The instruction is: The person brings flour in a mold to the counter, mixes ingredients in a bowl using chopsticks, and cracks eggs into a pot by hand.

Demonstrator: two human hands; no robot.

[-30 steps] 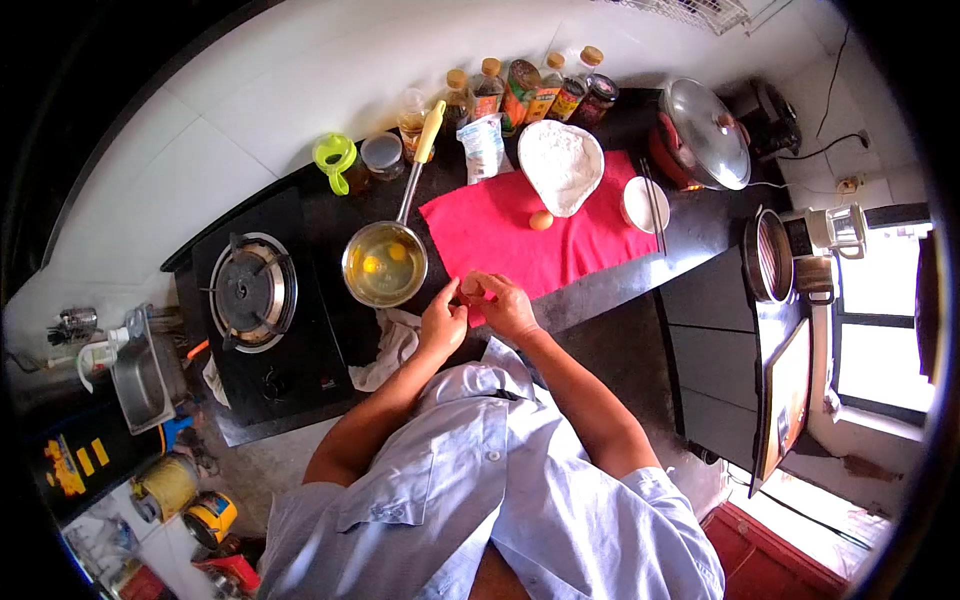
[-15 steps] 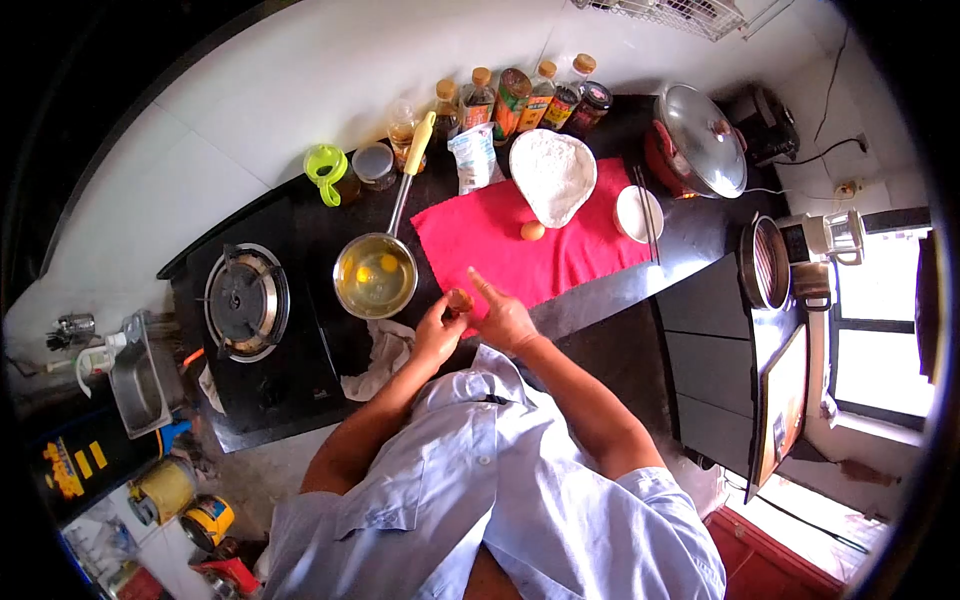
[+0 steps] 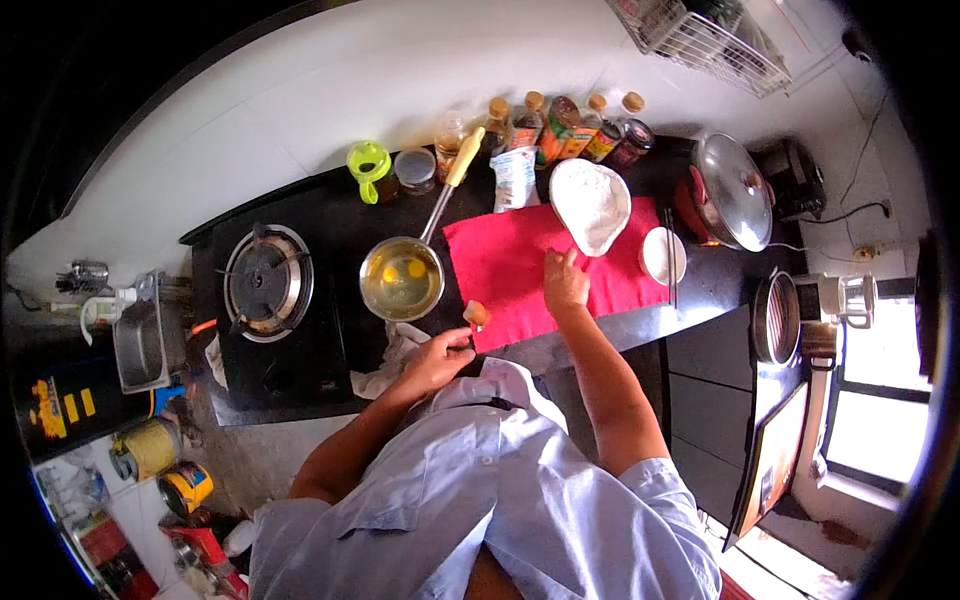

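My right hand [image 3: 566,281] reaches over the red cloth [image 3: 510,250], its fingers at the spot just below the white bowl of flour [image 3: 592,205]. The whole egg is hidden there, under or behind the fingers. My left hand [image 3: 440,360] is near the cloth's lower left corner, fingers curved and apart with nothing between them. Just above it, an eggshell [image 3: 476,315] lies on the cloth. To the left, the long-handled pan [image 3: 402,302] holds cracked eggs with yellow yolks showing.
A gas burner [image 3: 268,283] is at the left. Bottles [image 3: 526,125] and a salt-like bag [image 3: 515,180] line the wall. On the right are a small white bowl [image 3: 662,256], chopsticks [image 3: 672,270] and a lidded red pot [image 3: 733,192].
The eggshell has left my left hand and now rests on the cloth. My right hand has moved away from my left, up and right to the egg's place. The view has shifted.
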